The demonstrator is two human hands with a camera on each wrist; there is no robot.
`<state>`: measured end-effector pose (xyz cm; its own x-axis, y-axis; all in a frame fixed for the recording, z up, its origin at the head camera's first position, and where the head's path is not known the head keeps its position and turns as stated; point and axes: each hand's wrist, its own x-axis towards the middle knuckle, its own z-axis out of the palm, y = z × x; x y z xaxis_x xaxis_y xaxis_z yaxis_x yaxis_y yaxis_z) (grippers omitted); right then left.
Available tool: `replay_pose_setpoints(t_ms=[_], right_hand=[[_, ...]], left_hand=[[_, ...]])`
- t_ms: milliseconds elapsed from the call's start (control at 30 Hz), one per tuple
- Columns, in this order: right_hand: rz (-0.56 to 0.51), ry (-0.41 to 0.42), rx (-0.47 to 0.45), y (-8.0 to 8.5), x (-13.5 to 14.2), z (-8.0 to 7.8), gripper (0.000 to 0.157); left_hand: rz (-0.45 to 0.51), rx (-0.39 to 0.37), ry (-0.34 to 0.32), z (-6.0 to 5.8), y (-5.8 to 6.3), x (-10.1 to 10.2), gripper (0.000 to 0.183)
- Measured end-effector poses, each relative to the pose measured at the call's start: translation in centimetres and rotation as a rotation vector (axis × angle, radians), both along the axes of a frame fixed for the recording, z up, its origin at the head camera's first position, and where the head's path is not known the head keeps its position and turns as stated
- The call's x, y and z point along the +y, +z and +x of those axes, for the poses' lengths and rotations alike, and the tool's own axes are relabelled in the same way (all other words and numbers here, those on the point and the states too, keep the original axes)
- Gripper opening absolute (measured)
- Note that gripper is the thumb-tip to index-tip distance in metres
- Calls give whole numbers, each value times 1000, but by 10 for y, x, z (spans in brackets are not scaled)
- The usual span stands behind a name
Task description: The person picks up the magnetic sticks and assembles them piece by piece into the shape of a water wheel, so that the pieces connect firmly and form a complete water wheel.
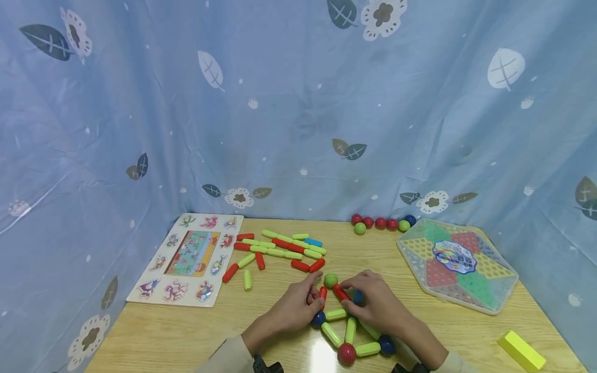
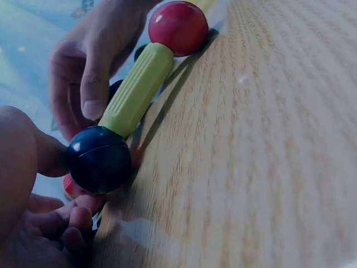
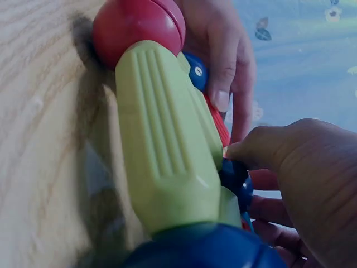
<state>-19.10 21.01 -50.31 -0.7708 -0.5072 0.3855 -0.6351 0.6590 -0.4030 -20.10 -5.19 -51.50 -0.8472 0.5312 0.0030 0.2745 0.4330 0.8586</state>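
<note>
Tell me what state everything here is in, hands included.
Left hand: gripping a red rod
Right hand: pinching another red rod
Green ball: at those rods' far ends
Ball-and-rod frame: pieces joined end to end
Spare rods: scattered
Spare balls: grouped
Hexagonal game case: lying flat
Picture board: lying flat
Yellow block: lying flat

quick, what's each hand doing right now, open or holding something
Left hand: closed, holding a red rod.
Right hand: closed, pinching another red rod.

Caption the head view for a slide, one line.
Left hand holds one red rod, right hand a second one, near a green ball; loose rods and balls lie farther back.
</note>
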Motion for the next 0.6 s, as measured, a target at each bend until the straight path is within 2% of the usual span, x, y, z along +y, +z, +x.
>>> replay_pose_setpoints(t_ms=[167, 333, 433, 600], right_hand=[[8, 2, -56, -3, -2, 1, 26], [7, 8, -69, -4, -2, 1, 27], [3, 13, -66, -4, -1, 2, 26], [7, 47, -55, -3, 1, 2, 27]], left_hand=[[-38, 4, -24, -2, 1, -1, 68], [-42, -5, -37, -2, 1, -2, 66], [-49, -4, -26, -2, 1, -1, 63], [-100, 51, 4, 2, 2, 1, 63]])
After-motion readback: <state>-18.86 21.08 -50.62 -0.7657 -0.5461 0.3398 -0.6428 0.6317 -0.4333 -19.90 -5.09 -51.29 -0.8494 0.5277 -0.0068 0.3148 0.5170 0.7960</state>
